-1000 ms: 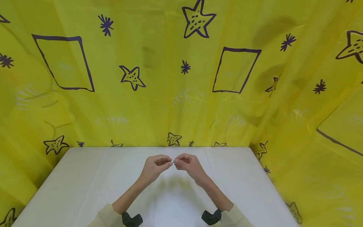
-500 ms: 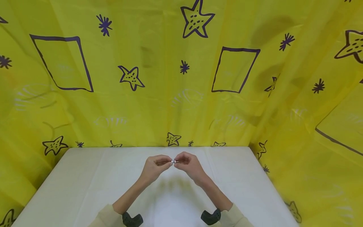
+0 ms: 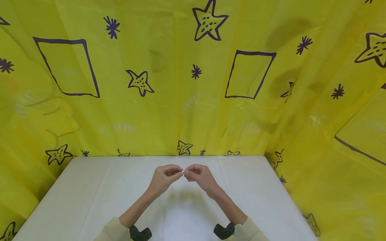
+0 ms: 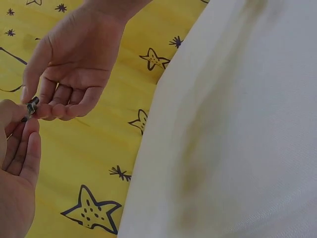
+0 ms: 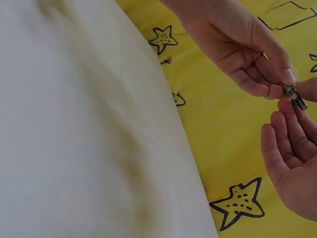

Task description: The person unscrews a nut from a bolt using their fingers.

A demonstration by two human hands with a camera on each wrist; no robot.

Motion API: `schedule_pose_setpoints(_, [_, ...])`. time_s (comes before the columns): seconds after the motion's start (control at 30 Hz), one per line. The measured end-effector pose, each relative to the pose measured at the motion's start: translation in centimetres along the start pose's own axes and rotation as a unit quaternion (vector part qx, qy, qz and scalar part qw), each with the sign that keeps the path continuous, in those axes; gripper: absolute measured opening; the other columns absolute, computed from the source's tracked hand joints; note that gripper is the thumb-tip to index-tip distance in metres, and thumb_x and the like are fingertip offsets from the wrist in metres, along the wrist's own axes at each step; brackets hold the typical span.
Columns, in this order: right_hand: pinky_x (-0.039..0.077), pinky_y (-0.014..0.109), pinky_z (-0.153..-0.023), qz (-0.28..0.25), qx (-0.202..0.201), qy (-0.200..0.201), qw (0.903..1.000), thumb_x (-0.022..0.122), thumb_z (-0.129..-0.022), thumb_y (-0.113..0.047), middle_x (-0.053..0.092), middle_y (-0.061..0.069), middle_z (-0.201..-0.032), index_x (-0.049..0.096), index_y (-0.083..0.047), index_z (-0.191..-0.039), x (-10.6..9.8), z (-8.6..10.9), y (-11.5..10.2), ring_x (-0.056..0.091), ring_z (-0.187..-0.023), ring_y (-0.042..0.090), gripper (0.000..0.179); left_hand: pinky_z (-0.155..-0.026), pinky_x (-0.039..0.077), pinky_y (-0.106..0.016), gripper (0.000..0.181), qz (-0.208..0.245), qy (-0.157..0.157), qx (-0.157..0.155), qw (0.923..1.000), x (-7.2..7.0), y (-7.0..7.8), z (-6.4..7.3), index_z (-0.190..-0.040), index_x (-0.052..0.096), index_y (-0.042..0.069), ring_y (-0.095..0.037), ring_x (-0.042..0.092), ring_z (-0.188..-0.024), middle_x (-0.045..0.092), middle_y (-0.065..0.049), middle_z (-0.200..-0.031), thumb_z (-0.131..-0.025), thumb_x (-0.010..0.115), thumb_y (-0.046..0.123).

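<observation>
A small metal bolt (image 5: 300,103) spans the gap between both hands' fingertips, its threaded end showing in the right wrist view. Around its shank sits a nut (image 5: 291,92), partly covered by fingers. My left hand (image 3: 163,178) pinches one end of the bolt between thumb and fingers. From the other side my right hand (image 3: 204,178) pinches at the nut with thumb and index finger, its other fingers loosely bent. In the left wrist view the metal piece (image 4: 32,105) is a dark glint where the fingertips meet. Both hands are held above the white table.
The white table (image 3: 99,194) extends below the hands, their shadow falling on it. Yellow curtains (image 3: 169,113) with dark star drawings hang behind and at the sides. A dark wrist device (image 3: 140,233) sits at each sleeve cuff.
Half a second ago the right fingers were spread a little wider and more of the bolt and nut showed. Now they have closed in on it again. The left hand stays in place.
</observation>
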State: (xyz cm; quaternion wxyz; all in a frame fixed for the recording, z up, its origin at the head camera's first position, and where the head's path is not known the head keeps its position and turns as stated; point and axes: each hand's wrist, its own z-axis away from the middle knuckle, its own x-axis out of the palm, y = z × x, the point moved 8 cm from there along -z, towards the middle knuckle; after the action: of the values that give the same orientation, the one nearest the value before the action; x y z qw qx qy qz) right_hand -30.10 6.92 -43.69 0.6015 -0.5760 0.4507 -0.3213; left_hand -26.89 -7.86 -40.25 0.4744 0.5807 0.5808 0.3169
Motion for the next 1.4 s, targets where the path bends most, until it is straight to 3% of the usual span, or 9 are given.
schedule_pose_setpoints(0.23, [0.055, 0.028, -0.08, 0.002, -0.037, 0.006, 0.9993, 0.071, -0.092, -0.009, 0.068, 0.007, -0.095, 0.068, 0.001, -0.106, -0.1, 0.1, -0.7, 0.064, -0.088, 0.019, 0.017, -0.083, 0.057, -0.03, 0.011, 0.004, -0.001, -0.001, 1.0, 0.0, 0.0, -0.1, -0.1, 0.072, -0.007, -0.02, 0.07, -0.089, 0.072, -0.017, -0.096, -0.09, 0.07, -0.004])
schedule_pose_setpoints(0.4, [0.055, 0.027, -0.079, 0.01, -0.033, -0.003, 0.9994, 0.071, -0.092, -0.007, 0.068, 0.007, -0.097, 0.067, -0.001, -0.108, 0.0, 0.3, -0.5, 0.064, -0.09, 0.02, 0.017, -0.083, 0.057, -0.03, 0.01, 0.002, -0.003, -0.009, 1.0, 0.0, -0.2, 0.1, -0.099, 0.072, -0.007, -0.022, 0.07, -0.089, 0.072, -0.017, -0.096, -0.09, 0.069, -0.005])
schedule_pose_setpoints(0.6, [0.055, 0.035, -0.087, 0.005, -0.009, -0.024, 0.9997, 0.069, -0.095, -0.011, 0.069, 0.015, -0.108, 0.058, 0.0, -0.124, 0.2, 0.3, 0.1, 0.066, -0.096, 0.026, 0.034, -0.082, 0.057, -0.029, 0.011, 0.001, -0.004, -0.012, 0.9999, -0.1, -0.4, 0.4, -0.099, 0.071, -0.009, -0.023, 0.07, -0.088, 0.072, -0.017, -0.095, -0.09, 0.07, -0.004])
schedule_pose_setpoints(0.77, [0.057, 0.035, -0.084, 0.02, 0.012, -0.027, 0.9994, 0.064, -0.099, -0.023, 0.071, 0.012, -0.096, 0.066, 0.003, -0.111, 0.3, 0.1, 0.5, 0.066, -0.087, 0.022, 0.028, -0.082, 0.057, -0.028, 0.01, 0.007, -0.006, -0.01, 0.9999, -0.1, -0.4, 0.5, -0.099, 0.072, -0.008, -0.022, 0.07, -0.087, 0.072, -0.018, -0.095, -0.09, 0.069, -0.004])
schedule_pose_setpoints(0.87, [0.057, 0.033, -0.083, 0.026, 0.011, -0.023, 0.9993, 0.065, -0.099, -0.021, 0.07, 0.007, -0.09, 0.07, 0.001, -0.103, 0.4, 0.1, 0.5, 0.066, -0.085, 0.024, 0.023, -0.081, 0.057, -0.027, 0.009, 0.008, -0.009, -0.007, 0.9999, 0.0, -0.3, 0.5, -0.098, 0.072, -0.008, -0.021, 0.07, -0.086, 0.072, -0.018, -0.095, -0.09, 0.07, -0.004])
schedule_pose_setpoints(1.03, [0.055, 0.036, -0.084, 0.015, -0.016, -0.016, 0.9996, 0.069, -0.094, -0.008, 0.069, 0.006, -0.093, 0.067, 0.0, -0.105, 0.4, 0.2, 0.1, 0.065, -0.091, 0.031, 0.014, -0.08, 0.057, -0.026, 0.009, 0.004, -0.008, -0.001, 1.0, 0.0, -0.2, 0.5, -0.098, 0.072, -0.008, -0.018, 0.07, -0.086, 0.072, -0.018, -0.094, -0.089, 0.07, -0.006])
schedule_pose_setpoints(1.2, [0.055, 0.027, -0.078, 0.011, -0.03, -0.015, 0.9994, 0.07, -0.092, -0.004, 0.067, 0.009, -0.097, 0.065, 0.0, -0.105, 0.4, 0.2, -0.2, 0.063, -0.087, 0.021, 0.014, -0.08, 0.056, -0.025, 0.01, 0.008, -0.008, -0.003, 0.9999, 0.0, -0.4, 0.5, -0.098, 0.072, -0.008, -0.015, 0.069, -0.086, 0.072, -0.017, -0.094, -0.089, 0.07, -0.005])
schedule_pose_setpoints(1.4, [0.055, 0.026, -0.079, 0.013, -0.02, -0.026, 0.9994, 0.068, -0.092, 0.001, 0.067, 0.01, -0.098, 0.064, 0.003, -0.106, 0.7, 0.4, -0.9, 0.063, -0.088, 0.018, 0.015, -0.08, 0.056, -0.025, 0.009, 0.014, -0.009, -0.002, 0.9999, -0.1, -0.5, 0.5, -0.098, 0.071, -0.009, -0.016, 0.069, -0.086, 0.072, -0.018, -0.094, -0.09, 0.069, -0.004])
